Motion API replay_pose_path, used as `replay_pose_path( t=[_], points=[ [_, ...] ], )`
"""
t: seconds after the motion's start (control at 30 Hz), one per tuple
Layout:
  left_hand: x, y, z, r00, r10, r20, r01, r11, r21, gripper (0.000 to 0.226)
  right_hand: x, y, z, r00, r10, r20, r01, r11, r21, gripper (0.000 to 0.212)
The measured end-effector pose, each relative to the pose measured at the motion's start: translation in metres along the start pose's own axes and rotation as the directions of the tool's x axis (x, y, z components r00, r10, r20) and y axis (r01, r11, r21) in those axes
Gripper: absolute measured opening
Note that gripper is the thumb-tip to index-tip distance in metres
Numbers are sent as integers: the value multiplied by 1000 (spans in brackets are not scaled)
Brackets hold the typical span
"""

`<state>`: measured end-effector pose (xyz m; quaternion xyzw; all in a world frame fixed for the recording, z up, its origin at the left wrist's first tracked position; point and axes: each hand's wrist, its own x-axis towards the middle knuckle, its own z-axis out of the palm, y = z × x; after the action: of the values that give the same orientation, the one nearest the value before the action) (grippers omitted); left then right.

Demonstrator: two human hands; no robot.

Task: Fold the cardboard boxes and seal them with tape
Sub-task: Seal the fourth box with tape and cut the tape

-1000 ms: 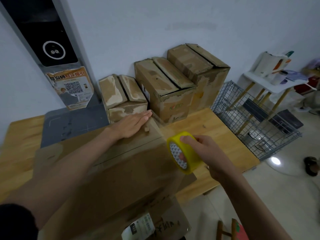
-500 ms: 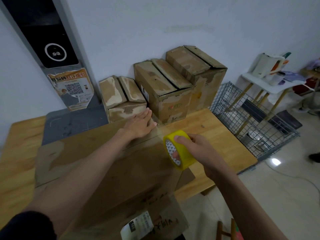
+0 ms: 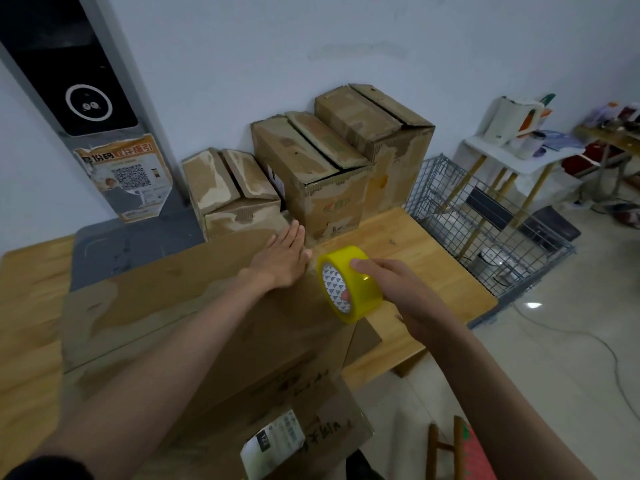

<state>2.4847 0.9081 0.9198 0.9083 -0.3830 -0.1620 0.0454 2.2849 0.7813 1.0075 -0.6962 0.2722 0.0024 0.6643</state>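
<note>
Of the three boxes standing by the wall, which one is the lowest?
The left box, next to the grey stand. The middle box and right box both stand taller.

A pale wall [image 3: 311,46] stands far; right, a wire cage [image 3: 485,230], white side table [image 3: 512,157] and glossy tiled floor [image 3: 519,375].

Stacked boxes [image 3: 311,174] blocking table's [image 3: 415,244] far edge

Head view, looking down, close over table [image 3: 408,237]
</note>
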Motion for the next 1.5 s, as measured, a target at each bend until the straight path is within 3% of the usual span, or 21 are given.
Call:
replay_pose_path(
  t=[0.2, 0.5, 0.8, 1.23, 1.37, 1.5],
  points=[
    [1, -1, -2, 999, 3, 53, -1, 1000, -26, 63, -14, 3, -4, 999, 5, -47, -10, 994, -112, 40],
    [-5, 3, -11, 992, 12, 127, -10, 1000, -17, 63, -41, 46, -13, 970, -13, -241, -66, 947, -313, 57],
    [-6, 3, -10, 990, 6, 144, -4, 1000, -16, 63, -42, 78, -7, 956, 30, -293, -100, 969, -228, 46],
    [-6, -1, -5, 995, 29, 95, -27, 999, -19, 64, -42, 105, -3, 972, 78, -223, -93, 994, -59, 36],
    [0, -3, -12, 999, -24, 46, 25, 1000, -15, 65, -30, 97, 0, 961, 20, -277, -54, 991, -119, 35],
    [-19, 22, -3, 997, -68, 24, 68, 997, -28, 70, -20, 100, -6, 976, 20, -217, -43, 994, -104, 38]
  ],
)
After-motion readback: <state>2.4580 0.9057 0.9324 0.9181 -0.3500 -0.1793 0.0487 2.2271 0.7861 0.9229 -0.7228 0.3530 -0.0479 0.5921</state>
